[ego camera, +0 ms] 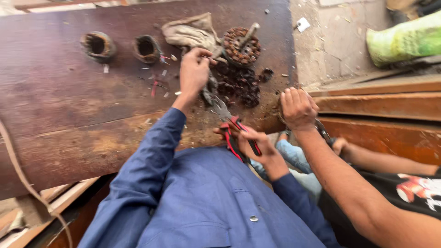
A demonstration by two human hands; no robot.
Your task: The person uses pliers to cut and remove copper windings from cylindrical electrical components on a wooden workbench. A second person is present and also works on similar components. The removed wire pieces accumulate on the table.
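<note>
Head view looks down on our blue shirt, and close to us our right hand [257, 146] is curled tight around the red and black handles of one pair of pliers [232, 126]. The metal nose of the pliers points up toward the dark pile on the brown table [69, 101].

Beside us, another person's hand [298, 108] in a black shirt grips the table edge with bent fingers.

A bit farther out, our left hand [194, 73] is closed, pinching a small wire bit; we cannot tell just what it is. It sits right over one heap of dark burnt wire [241, 87].

Farther still, we count one round motor part with a shaft [242, 45], one dirty rag [193, 31] touching it, and two rusty rings [98, 45] side by side on the left.

Far off on the floor lies one green sack [406, 40].
</note>
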